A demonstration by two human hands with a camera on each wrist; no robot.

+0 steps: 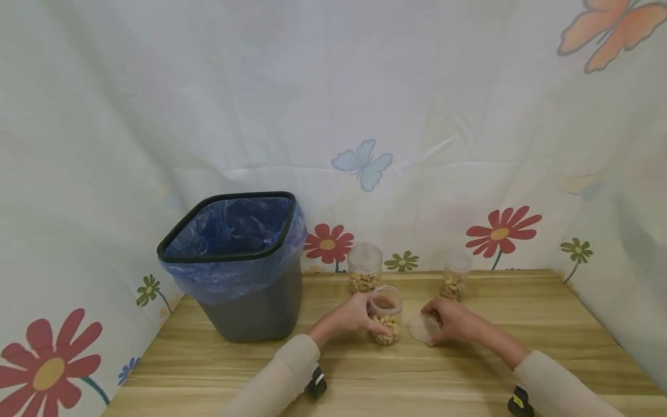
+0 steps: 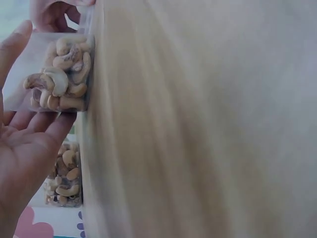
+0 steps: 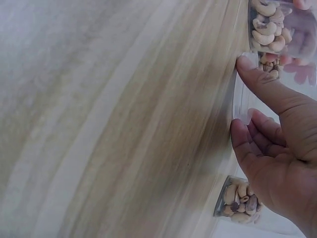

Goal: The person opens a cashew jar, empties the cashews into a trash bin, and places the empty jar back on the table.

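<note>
My left hand (image 1: 354, 317) holds an open clear plastic jar (image 1: 387, 331) part-filled with cashews, standing on the table. In the left wrist view its thumb and fingers lie on opposite sides of that jar (image 2: 58, 82). Just to the right, my right hand (image 1: 454, 322) pinches a round clear lid (image 1: 421, 328) by its edges, low over the wood. The right wrist view has the thumb on one edge of the lid (image 3: 241, 99) and the fingertips on the other.
Behind my left hand stands a lidded jar of nuts (image 1: 364, 272); a smaller one (image 1: 454, 281) is behind my right hand. A grey bin (image 1: 255, 310) with a blue liner takes up the left of the wooden table (image 1: 417, 376). A patterned cloth (image 1: 443, 116) hangs behind.
</note>
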